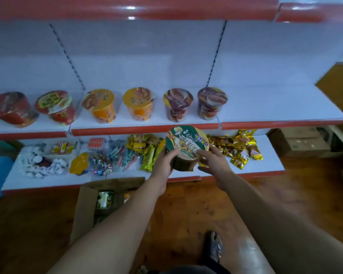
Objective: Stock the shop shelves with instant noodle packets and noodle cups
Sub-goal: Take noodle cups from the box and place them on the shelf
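Observation:
I hold a green noodle cup point(186, 144) in front of the lower shelf, lid facing me. My left hand point(163, 162) grips its left side and my right hand point(214, 161) holds its right side. On the middle shelf point(275, 107) stand several noodle cups in a row: two red ones point(55, 107) at the left, two orange ones point(99, 104) in the middle, two purple ones point(212, 102) to their right. An open cardboard box point(87, 206) on the floor holds more cups point(105, 199).
The lower shelf point(269, 155) carries snack packets: yellow-green bars point(149, 153), gold sachets point(244, 149), white sweets point(40, 165). The middle shelf's right section is bare. More cardboard boxes point(301, 143) sit at the far right. My foot point(213, 246) stands on the wooden floor.

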